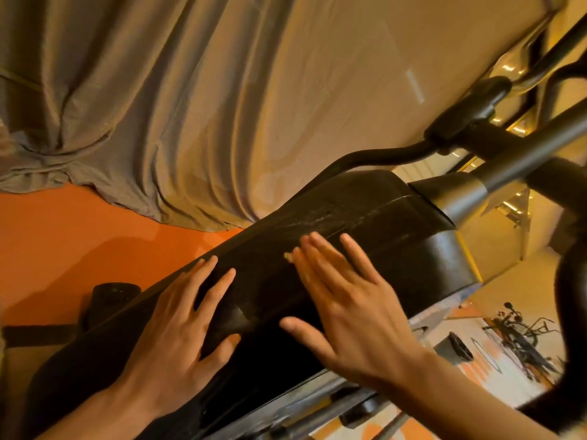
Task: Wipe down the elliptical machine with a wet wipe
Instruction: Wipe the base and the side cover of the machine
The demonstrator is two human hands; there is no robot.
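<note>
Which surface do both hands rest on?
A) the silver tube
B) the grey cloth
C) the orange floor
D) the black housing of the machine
D: the left hand and the right hand both lie flat, fingers straight, on the black housing.

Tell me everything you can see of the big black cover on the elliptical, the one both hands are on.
The black cover is a long, rounded shroud, seemingly hard plastic, dull, with pale streaks beside a seam. It slants from lower left to upper right, ending at a grey collar with a tube. The left hand rests flat on it, fingers spread; the right hand lies flat too, a pale scrap, probably the wet wipe, peeping out at its fingertips.
</note>
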